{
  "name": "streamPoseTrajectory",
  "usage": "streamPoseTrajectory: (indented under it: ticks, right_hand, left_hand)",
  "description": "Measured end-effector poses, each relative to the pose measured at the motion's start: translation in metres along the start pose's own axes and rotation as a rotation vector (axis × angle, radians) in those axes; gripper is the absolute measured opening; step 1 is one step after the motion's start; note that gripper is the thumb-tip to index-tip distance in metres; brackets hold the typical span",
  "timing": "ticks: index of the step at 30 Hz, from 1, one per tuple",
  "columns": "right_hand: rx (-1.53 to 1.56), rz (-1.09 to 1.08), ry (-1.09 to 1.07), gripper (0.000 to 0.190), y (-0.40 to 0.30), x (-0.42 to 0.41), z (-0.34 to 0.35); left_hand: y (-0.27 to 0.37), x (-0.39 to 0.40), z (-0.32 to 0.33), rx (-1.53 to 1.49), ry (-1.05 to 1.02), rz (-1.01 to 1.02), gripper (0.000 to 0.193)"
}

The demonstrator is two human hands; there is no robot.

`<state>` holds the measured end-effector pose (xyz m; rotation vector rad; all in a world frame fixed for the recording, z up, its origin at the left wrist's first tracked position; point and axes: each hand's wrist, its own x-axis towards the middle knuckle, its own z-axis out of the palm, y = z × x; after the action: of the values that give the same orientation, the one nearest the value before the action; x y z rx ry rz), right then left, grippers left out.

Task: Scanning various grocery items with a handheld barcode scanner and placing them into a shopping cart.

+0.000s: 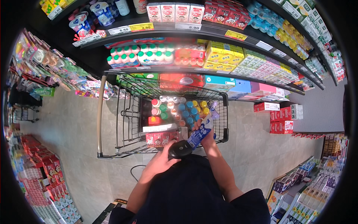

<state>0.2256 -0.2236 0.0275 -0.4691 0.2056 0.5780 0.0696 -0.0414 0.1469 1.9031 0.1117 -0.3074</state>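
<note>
My left hand (162, 161) is wrapped around a black handheld scanner (180, 149), whose head lies against or just before a blue and white pouch (199, 132). That pouch is gripped by my right hand (208, 139) and tilts up to the right, over the near side of a black wire shopping cart (226, 117). Inside the cart are blue-capped bottles (189, 112), yellow-capped bottles (203, 107), green-capped bottles (163, 111) and red drink cartons (162, 139). A white carton pack (159, 128) lies between the cartons and the bottles.
Beyond the cart stands a shelf with priced drinks, including yellow carton packs (223, 56) and red carton packs (226, 15). Hanging packets (53, 61) line the left. Red boxes (281, 123) are stacked on the floor at right. A dark cable (132, 172) loops by my left arm.
</note>
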Motion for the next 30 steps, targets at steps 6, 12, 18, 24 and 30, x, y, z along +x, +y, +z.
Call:
streamPoseTrajectory:
  ticks: [6, 12, 18, 24, 30]
  right_hand:
    - [-0.031, -0.008, 0.038, 0.021, -0.008, -0.001, -0.003]
    - [-0.194, -0.286, 0.421, 0.028, -0.06, 0.009, -0.026]
    - [-0.995, -0.758, 0.707, 0.031, -0.095, 0.008, -0.084]
    - [-1.726, -0.63, 0.829, 0.023, -0.092, -0.004, -0.098]
    - [-1.951, -0.396, 0.785, 0.017, -0.077, 0.008, -0.107]
  left_hand:
    - [-0.01, 0.0, 0.003, -0.074, 0.01, -0.1, 0.077]
    - [-0.056, -0.002, -0.004, -0.095, 0.245, -0.105, 0.074]
    - [-0.116, -0.014, -0.007, -0.184, 0.428, -0.225, 0.068]
    - [-0.148, -0.023, 0.005, -0.336, 0.526, -0.292, 0.061]
    - [-0.157, -0.023, 0.014, -0.401, 0.586, -0.279, 0.058]
